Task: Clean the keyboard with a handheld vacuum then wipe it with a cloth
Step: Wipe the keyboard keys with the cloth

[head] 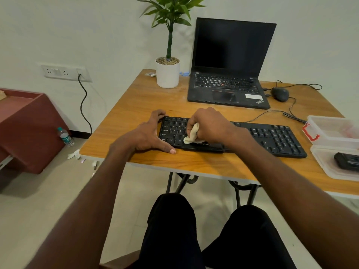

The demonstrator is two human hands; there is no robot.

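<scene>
Clearly the wiping step is under way: the right hand (210, 126) grips a bunched cloth (192, 133) on the left keys of the black keyboard (272, 135), while the left hand (149, 133), fingers spread, braces its left end. Next, I judge, the cloth must sweep right towards the number pad. The wooden table (155, 98) stands against a white wall with a laptop (229, 63), potted plant (168, 55) and mouse (279, 94).

The right hand (210, 126) hides the keyboard's (272, 135) middle keys, and right of it the frame edge crops the plastic box (330, 131).
</scene>
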